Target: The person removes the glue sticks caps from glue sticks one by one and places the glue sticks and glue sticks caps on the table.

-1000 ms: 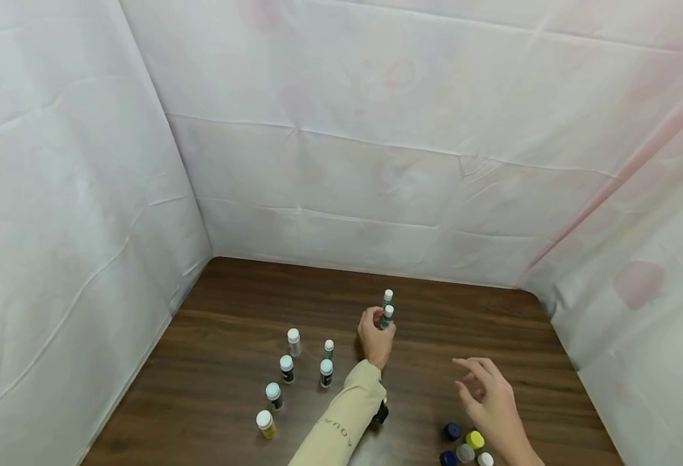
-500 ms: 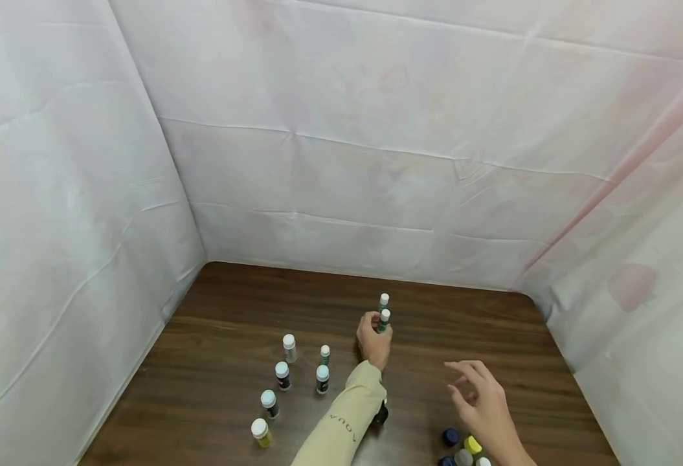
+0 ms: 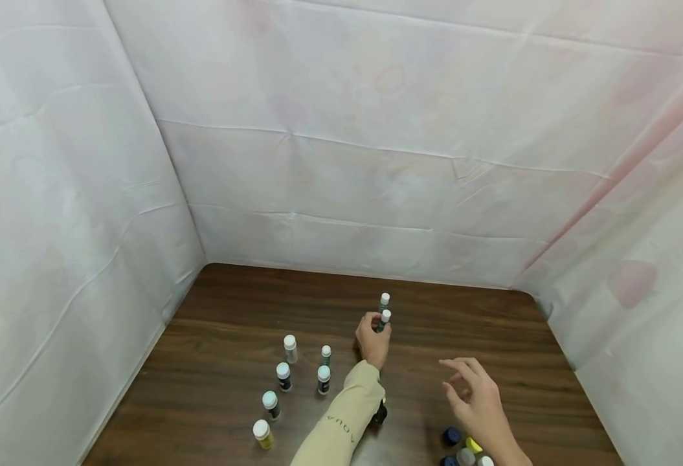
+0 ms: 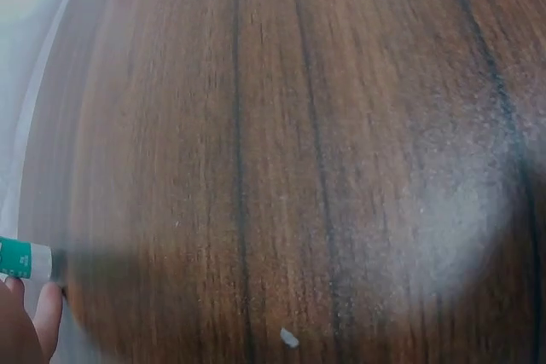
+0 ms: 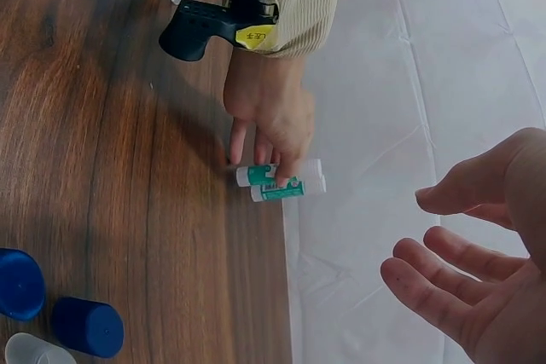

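At the far middle of the table, my left hand [image 3: 373, 342] grips an upright small green glue stick [image 3: 383, 322] with a white cap. A second green glue stick [image 3: 384, 301] stands just behind it. Their green labels lie side by side under the fingers in the right wrist view, the gripped glue stick [image 5: 256, 176] nearer the wrist. Only a green label [image 4: 14, 257] and a white end show at the left wrist view's edge. My right hand [image 3: 476, 402] hovers over the table's right side with fingers loosely bent and holding nothing.
Below the right hand sit loose caps: blue caps [image 3: 451, 436], a yellow cap [image 3: 472, 444], a translucent cap [image 3: 465, 457] and a white cap [image 3: 485, 461]. Several white-capped glue sticks [image 3: 283, 377] stand upright left of the left sleeve [image 3: 341, 414]. White cloth [image 3: 318, 175] walls the table.
The head view has shifted slightly. My right hand has drifted a little to the left. My left hand keeps its grip on the green glue stick in about the same spot.
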Demonstrator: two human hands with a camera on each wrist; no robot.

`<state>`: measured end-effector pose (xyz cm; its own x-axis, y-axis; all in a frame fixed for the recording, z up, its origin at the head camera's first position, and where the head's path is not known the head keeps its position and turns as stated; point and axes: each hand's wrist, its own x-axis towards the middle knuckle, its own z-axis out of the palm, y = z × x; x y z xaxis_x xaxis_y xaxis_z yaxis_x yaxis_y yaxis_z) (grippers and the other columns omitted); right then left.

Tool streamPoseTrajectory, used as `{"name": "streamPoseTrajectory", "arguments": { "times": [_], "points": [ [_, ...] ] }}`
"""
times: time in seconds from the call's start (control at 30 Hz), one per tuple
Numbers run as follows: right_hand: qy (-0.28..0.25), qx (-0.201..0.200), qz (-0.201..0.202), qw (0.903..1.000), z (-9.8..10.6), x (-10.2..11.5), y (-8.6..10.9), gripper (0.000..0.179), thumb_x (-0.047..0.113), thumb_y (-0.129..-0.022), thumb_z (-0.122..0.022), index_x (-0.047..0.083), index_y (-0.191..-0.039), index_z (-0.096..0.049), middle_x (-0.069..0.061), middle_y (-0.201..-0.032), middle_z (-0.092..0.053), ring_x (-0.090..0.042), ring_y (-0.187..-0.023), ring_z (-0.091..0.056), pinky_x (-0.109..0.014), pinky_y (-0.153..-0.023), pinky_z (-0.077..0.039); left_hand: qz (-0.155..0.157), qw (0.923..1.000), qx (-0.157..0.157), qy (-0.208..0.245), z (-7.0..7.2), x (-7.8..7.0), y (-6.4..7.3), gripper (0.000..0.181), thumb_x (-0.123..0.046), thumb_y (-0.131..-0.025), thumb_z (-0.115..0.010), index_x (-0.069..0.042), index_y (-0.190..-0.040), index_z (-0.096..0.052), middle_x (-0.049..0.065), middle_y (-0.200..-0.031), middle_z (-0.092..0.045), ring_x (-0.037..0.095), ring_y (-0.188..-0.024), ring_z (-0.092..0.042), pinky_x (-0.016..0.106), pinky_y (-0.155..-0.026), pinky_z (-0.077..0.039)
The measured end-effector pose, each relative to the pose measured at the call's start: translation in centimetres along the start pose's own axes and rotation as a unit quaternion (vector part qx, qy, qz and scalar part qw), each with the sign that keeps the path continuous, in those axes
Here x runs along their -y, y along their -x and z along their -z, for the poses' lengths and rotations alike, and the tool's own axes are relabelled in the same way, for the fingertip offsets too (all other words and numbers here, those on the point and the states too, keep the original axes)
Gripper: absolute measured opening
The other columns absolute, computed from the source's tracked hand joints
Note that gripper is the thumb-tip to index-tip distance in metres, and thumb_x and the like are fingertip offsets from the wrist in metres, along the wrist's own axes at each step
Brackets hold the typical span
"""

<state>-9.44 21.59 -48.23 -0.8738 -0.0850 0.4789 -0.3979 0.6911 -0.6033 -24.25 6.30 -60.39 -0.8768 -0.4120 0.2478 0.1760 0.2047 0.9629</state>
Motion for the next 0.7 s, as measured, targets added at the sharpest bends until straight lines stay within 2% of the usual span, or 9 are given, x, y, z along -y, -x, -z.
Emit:
{"name": "streamPoseTrajectory", "arguments": {
  "times": [0.2, 0.37, 0.53, 0.7],
  "points": [
    [0.001, -0.002, 0.002, 1.0, -0.1, 0.0, -0.5, 0.052, -0.02, -0.061, -0.075, 0.009, -0.104, -0.067, 0.003, -0.097, -0.058, -0.015, -0.072, -0.059, -0.02, -0.049, -0.047, -0.013, 0.9997, 0.009, 0.019, 0.3, -0.1, 0.1, 0.023, 0.003, -0.071, -0.075, -0.005, -0.09, -0.065, 0.008, -0.086, -0.063, 0.027, -0.079, -0.059, 0.05, -0.073, -0.049],
    [0.001, -0.003, 0.009, 1.0, -0.3, -0.1, -1.0, 0.051, -0.019, -0.061, -0.075, 0.009, -0.103, -0.066, 0.002, -0.097, -0.058, -0.009, -0.074, -0.056, -0.02, -0.049, -0.049, -0.023, 0.9994, 0.013, 0.022, 0.9, -0.8, 0.4, 0.024, 0.002, -0.07, -0.075, -0.008, -0.09, -0.065, 0.006, -0.086, -0.063, 0.022, -0.078, -0.057, 0.046, -0.072, -0.049],
    [-0.004, 0.001, 0.005, 1.0, -0.4, -0.1, -1.6, 0.05, -0.017, -0.063, -0.075, 0.01, -0.105, -0.066, 0.001, -0.099, -0.058, -0.005, -0.076, -0.055, -0.02, -0.052, -0.05, -0.053, 0.9975, 0.023, 0.04, 1.3, -1.4, 0.8, 0.024, 0.003, -0.07, -0.073, -0.008, -0.091, -0.065, 0.007, -0.088, -0.062, 0.026, -0.079, -0.059, 0.043, -0.069, -0.051],
    [-0.009, 0.005, 0.007, 0.9999, -0.7, -0.1, -2.2, 0.048, -0.016, -0.065, -0.074, 0.009, -0.106, -0.066, -0.005, -0.1, -0.06, -0.013, -0.076, -0.059, -0.021, -0.053, -0.051, -0.081, 0.9952, 0.026, 0.049, 1.4, -2.0, 1.4, 0.025, 0.004, -0.069, -0.071, -0.009, -0.09, -0.065, 0.006, -0.088, -0.061, 0.022, -0.079, -0.059, 0.038, -0.067, -0.053]
  ]
}}
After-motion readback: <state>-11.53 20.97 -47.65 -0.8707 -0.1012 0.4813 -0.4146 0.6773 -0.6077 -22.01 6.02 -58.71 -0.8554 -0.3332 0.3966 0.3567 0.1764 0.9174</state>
